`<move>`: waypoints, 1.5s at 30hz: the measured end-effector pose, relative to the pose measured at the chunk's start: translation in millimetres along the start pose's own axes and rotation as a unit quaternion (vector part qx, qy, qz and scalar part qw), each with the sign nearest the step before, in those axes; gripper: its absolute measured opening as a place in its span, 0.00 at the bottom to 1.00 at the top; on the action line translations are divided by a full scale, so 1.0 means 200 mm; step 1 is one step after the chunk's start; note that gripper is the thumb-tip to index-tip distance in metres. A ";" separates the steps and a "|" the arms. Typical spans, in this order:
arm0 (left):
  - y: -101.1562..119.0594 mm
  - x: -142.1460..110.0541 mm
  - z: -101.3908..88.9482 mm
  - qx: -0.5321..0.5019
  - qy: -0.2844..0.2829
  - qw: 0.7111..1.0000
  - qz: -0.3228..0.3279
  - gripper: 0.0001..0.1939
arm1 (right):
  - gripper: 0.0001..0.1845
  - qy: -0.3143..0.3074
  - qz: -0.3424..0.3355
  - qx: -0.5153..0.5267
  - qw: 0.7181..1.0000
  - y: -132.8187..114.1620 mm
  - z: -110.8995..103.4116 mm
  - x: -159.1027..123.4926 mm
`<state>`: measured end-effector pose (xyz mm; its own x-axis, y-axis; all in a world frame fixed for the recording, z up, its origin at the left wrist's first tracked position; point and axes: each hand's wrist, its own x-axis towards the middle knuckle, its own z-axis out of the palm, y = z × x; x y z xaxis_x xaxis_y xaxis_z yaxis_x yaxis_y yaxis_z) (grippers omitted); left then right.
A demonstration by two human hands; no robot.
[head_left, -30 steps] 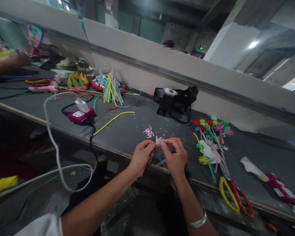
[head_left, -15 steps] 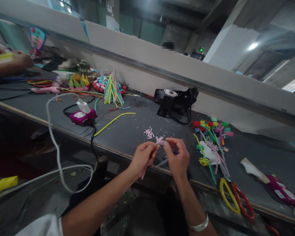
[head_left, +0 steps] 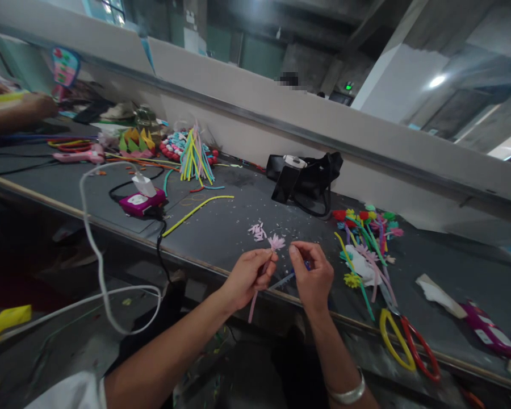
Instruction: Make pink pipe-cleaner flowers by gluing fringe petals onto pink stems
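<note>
Hands at the near edge of a long grey workbench (head_left: pixel 221 227): we see the left hand (head_left: pixel 249 276) closed around a pink pipe-cleaner flower (head_left: pixel 276 243), thumb and fingers pinched on the stem just below the bloom. Our view has the stem's long axis running on a slant, the fringed pink head pointing up and away toward the bench's far wall, the tail dropping down and to the left past the heel of the hand, below the table edge. We find the right hand (head_left: pixel 310 275) just beside it, curled narrow, thumb and forefinger drawn together near the flower head but not touching it; whether a small piece sits between those fingertips we cannot tell. A thin blue stick (head_left: pixel 283 280) lies on the bench between the two hands. Just beyond the flower we note a small heap of pink trimmings (head_left: pixel 258 230). To the right lies a bunch of finished coloured flowers (head_left: pixel 368 238), and nearer the edge a pair of scissors with yellow and red handles (head_left: pixel 402 341). Farther left we see a magenta glue gun (head_left: pixel 141 200) and a yellow stem (head_left: pixel 196 209). Another person's arm (head_left: pixel 12 111) rests at the far left.
</note>
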<state>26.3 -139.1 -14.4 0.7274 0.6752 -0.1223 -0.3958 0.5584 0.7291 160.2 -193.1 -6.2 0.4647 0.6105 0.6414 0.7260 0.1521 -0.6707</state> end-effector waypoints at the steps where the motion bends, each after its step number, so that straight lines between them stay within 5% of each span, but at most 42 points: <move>1: 0.00 0.00 0.00 -0.004 -0.004 1.000 -0.006 0.13 | 0.10 -0.003 0.001 0.000 1.000 0.00 0.00 0.00; 35: 0.01 0.00 -0.01 0.023 0.002 1.000 0.004 0.09 | 0.07 -0.048 -0.014 0.010 0.999 -0.02 -0.02 -0.02; 45: 0.01 -0.01 0.01 0.065 0.060 0.995 0.050 0.13 | 0.05 -0.038 -0.059 -0.020 0.997 -0.01 0.00 -0.04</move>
<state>25.2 -140.4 -11.6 0.6127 0.7812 -0.1197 -0.3808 0.4245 0.8215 154.5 -197.4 -9.1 0.3364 0.6470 0.6842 0.7933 0.1968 -0.5761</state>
